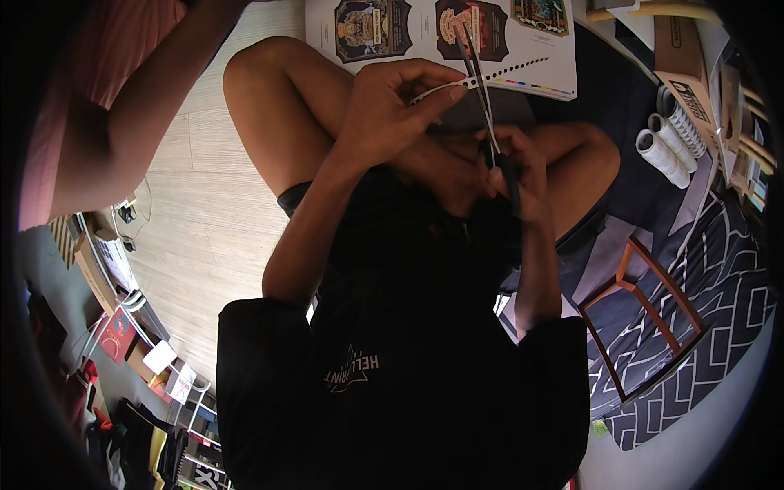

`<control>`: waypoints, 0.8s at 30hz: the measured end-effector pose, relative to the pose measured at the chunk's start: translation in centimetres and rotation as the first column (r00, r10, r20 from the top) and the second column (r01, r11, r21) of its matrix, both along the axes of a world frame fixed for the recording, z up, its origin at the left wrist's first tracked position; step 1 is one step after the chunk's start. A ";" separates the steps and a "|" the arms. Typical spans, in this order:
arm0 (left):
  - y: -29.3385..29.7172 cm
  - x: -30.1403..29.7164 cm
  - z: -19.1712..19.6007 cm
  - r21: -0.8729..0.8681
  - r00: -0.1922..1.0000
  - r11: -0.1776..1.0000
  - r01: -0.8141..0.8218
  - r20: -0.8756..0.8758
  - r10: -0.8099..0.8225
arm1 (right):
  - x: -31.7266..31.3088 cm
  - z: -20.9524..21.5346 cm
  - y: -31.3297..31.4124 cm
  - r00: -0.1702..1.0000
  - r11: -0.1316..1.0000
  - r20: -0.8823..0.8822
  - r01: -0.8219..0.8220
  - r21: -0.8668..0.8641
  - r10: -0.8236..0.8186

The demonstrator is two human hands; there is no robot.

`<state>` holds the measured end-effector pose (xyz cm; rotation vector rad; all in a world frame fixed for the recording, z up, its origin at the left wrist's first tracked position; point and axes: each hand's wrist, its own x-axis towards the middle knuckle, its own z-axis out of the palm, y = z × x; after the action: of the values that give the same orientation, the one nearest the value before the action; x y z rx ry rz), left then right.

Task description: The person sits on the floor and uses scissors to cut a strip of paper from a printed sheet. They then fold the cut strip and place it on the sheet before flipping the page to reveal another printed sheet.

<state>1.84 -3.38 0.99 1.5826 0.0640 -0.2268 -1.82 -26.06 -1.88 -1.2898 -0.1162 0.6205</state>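
My left hand [384, 114] pinches one end of a thin pale strip [501, 73] with a row of dark dots or holes along it. The strip slants up to the right over a stack of large printed sheets [420, 34], which carries ornate dark labels. In my right hand [527, 167] is a pair of scissors [487, 110], its black handles round my fingers. The blades point away from me, slightly parted, and cross the strip just right of my left fingertips. Whether the strip lies between the blades I cannot tell.
My crossed legs [278, 106] lie under my hands. Another person's arm [155, 114] reaches in at the upper left. On the right are white rolls [663, 155], a cardboard box [690, 98], a brown wooden frame [665, 286] and patterned bedding [719, 343]. Shelves [192, 408] stand lower left.
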 end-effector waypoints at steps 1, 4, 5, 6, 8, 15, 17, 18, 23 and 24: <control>0.0 0.0 0.1 0.003 1.000 1.000 0.003 -0.005 -0.003 | 0.0 0.0 0.0 1.000 1.000 -0.001 -0.001 0.002 0.001; 0.0 0.0 0.2 0.005 1.000 1.000 0.005 -0.008 -0.005 | 0.0 0.0 0.0 1.000 1.000 -0.003 0.001 0.005 -0.001; 0.0 0.0 0.2 0.000 1.000 1.000 0.004 -0.008 -0.004 | 0.0 0.0 0.1 1.000 1.000 -0.006 0.001 0.005 -0.001; 0.0 -0.1 0.1 -0.004 1.000 1.000 0.002 -0.009 -0.002 | 0.0 0.0 0.1 1.000 1.000 -0.008 0.000 0.005 0.000; 0.1 -0.1 0.0 -0.009 1.000 1.000 0.002 -0.010 -0.002 | 0.0 0.1 0.1 1.000 1.000 -0.013 0.000 0.007 0.000; 0.2 0.0 0.1 -0.012 1.000 1.000 -0.001 -0.019 0.001 | 0.1 -0.2 0.1 1.000 0.999 0.017 -0.011 0.032 0.010; 0.2 0.0 0.1 0.008 0.999 1.000 0.003 -0.032 -0.003 | 0.2 -0.1 0.2 1.000 1.000 -0.003 -0.009 0.023 0.009; 0.3 -0.1 0.2 0.028 0.999 1.000 0.010 -0.040 -0.009 | 0.2 0.0 0.2 1.000 1.000 -0.011 -0.009 0.019 0.009; 1.4 -0.6 -0.1 -0.054 0.996 0.999 -0.006 -0.086 0.002 | -0.8 -2.1 -1.3 0.997 0.993 -0.016 -0.078 0.091 0.080; 1.9 -0.8 -0.4 -0.099 0.996 0.994 -0.038 -0.081 0.030 | -0.8 -1.8 -1.4 0.994 0.990 -0.028 -0.102 0.102 0.105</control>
<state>1.03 -1.44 0.64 1.4711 0.1391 -0.2628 -2.59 -27.47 -3.68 -1.1808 -0.1853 0.7162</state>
